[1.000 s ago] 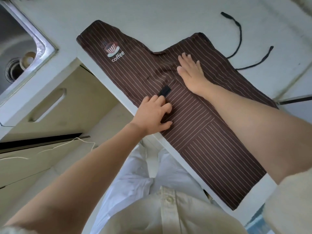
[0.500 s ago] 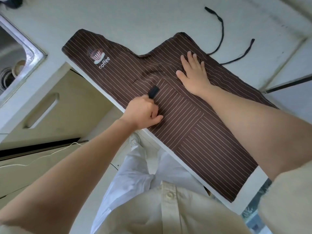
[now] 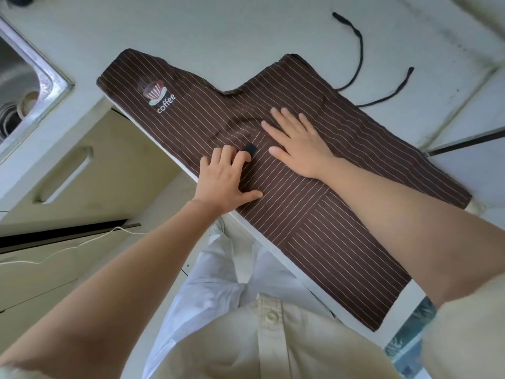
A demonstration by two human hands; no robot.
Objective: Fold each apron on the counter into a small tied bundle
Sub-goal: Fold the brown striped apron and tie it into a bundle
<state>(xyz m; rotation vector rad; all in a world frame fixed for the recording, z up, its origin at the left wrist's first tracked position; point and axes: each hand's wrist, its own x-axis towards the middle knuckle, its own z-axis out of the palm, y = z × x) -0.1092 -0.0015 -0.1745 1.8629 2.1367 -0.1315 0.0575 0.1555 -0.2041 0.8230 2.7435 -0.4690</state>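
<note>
Sink (image 3: 50, 75) left of apron (image 3: 341, 214) | black ties (image 3: 361, 50) beyond right hand (image 3: 297, 143)

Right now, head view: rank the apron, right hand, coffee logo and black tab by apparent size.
1. apron, by far the largest
2. right hand, lying flat on it
3. coffee logo, clearly smaller than the hand
4. black tab, smallest

All lie on the same counter, so nearness hardly skews this.
</note>
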